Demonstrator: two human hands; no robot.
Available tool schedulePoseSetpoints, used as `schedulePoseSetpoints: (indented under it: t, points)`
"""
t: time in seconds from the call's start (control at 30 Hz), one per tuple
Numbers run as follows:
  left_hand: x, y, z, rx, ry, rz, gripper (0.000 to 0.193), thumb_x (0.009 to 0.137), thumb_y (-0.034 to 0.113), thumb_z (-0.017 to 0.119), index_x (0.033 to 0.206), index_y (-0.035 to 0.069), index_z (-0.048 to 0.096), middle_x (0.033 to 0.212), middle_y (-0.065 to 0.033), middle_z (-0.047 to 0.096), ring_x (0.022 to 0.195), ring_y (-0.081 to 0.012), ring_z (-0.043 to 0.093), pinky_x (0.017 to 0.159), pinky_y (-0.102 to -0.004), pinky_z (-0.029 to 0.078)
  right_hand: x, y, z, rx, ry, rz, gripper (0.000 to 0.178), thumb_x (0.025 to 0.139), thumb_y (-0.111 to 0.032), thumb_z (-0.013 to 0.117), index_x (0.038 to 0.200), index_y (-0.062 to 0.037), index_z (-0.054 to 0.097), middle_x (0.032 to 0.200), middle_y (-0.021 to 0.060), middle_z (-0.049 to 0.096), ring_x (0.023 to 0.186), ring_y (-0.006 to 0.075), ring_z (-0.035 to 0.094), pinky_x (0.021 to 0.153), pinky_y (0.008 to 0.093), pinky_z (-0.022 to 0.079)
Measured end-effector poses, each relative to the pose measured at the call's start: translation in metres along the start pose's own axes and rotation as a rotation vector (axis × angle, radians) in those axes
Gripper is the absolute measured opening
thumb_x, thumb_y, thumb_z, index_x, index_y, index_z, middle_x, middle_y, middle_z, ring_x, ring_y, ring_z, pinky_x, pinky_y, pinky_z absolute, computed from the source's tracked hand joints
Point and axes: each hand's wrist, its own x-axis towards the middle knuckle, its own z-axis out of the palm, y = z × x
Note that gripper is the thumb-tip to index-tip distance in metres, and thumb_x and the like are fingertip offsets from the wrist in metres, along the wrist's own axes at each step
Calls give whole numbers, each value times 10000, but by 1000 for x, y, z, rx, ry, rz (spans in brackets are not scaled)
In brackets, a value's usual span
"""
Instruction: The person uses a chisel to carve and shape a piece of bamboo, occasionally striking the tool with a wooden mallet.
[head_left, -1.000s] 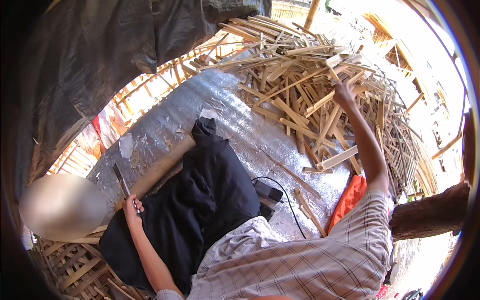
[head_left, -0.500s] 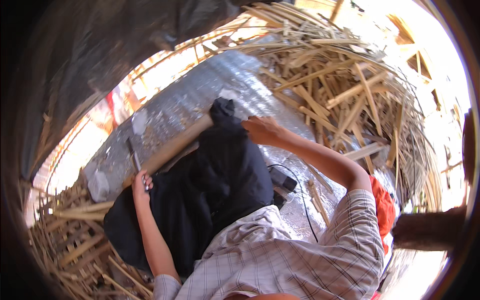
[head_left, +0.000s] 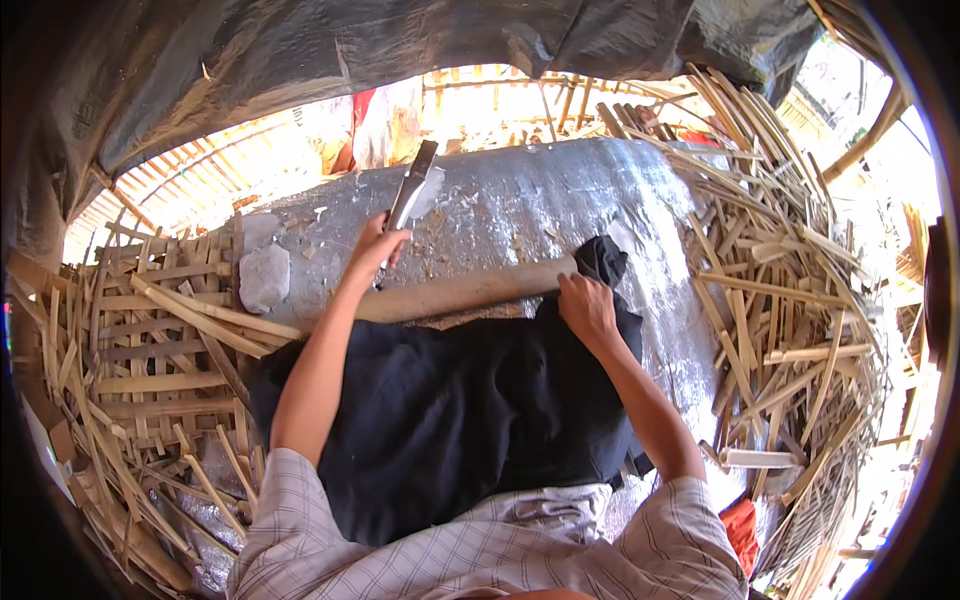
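My left hand (head_left: 377, 248) is closed around a long knife (head_left: 412, 185) with a broad, square-ended metal blade that points up and away from me. Below that hand lies a thick, pale bamboo pole (head_left: 470, 292), stretching from left to right in front of my lap. At the pole's right end my right hand (head_left: 588, 306) is curled, against black cloth (head_left: 601, 262) bunched there. Its fingertips are partly hidden, so what they grip does not show. More black cloth (head_left: 450, 420) covers my legs.
A shiny silvery sheet (head_left: 660, 235) spreads beyond the pole, strewn with chips. Heaps of split bamboo strips (head_left: 790, 330) stand at the right. A woven bamboo lattice (head_left: 165, 345) and a pale block (head_left: 264, 280) are at the left. Dark tarpaulin (head_left: 380, 60) hangs overhead.
The view has turned. My left hand has moved the knife out beyond the pole, blade upward. My right hand has come from beside the bunched cloth onto the pole's right end.
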Motion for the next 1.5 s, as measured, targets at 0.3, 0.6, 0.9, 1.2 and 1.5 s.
schedulePoseSetpoints:
  t: [0.3,0.6,0.9,1.2,1.5]
  points:
    - [60,-72,13,41,137,17,204,836,106,652,971,-30,581,650,-57,593,459,-123,561,418,-313,449,60,6,8,319,-134,233,69,820,-116,659,825,-71,607,777,111,681,736,359,691,636,464,536]
    - [92,-70,7,189,188,-41,219,861,119,671,1018,-10,589,675,-48,607,507,-123,565,468,-328,443,368,73,163,321,77,87,84,881,-157,650,851,-79,642,773,144,719,709,351,713,635,461,563]
    - [117,-107,4,-155,318,-312,117,952,72,609,1021,-9,559,605,-28,573,422,-91,536,383,-274,430,551,135,345,-118,-804,-30,380,865,-163,618,1229,-72,679,1251,198,682,1155,346,673,969,472,553]
    - [110,-124,19,-396,583,-119,99,973,43,552,1026,8,477,608,-24,467,400,-96,427,358,-257,374,545,146,419,-414,-968,-138,305,839,-84,648,1135,-68,722,1194,173,705,1116,330,685,923,458,565]
    - [101,-131,17,-513,597,-143,154,987,65,582,1032,-8,453,686,-54,531,453,-104,514,396,-272,435,446,167,506,-408,-1054,-459,281,824,-59,641,1086,-32,739,1477,9,496,1231,296,580,923,449,573]
